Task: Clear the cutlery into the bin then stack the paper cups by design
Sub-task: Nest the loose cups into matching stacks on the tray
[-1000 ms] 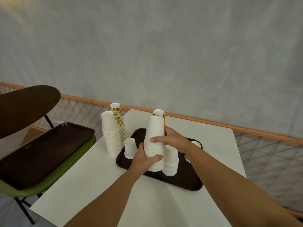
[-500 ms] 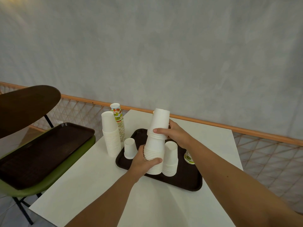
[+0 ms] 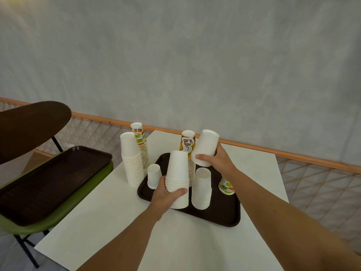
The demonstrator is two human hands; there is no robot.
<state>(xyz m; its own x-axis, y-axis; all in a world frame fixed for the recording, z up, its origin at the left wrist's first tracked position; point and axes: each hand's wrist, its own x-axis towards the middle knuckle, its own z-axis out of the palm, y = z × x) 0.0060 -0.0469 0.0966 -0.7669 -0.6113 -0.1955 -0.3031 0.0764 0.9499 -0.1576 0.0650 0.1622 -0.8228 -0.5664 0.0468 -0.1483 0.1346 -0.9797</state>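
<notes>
Head: left grip clasps white stack; right grip holds tilted cups above.

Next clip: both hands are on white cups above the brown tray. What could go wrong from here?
1. The right hand holds its white cups tilted in the air, close beside the tall coffee-print stack; a careless swing might topple that stack.
2. The left hand grips the white stack only in its lower half, so pushing cups onto its top could tip it toward the small white cup on the tray.
</notes>
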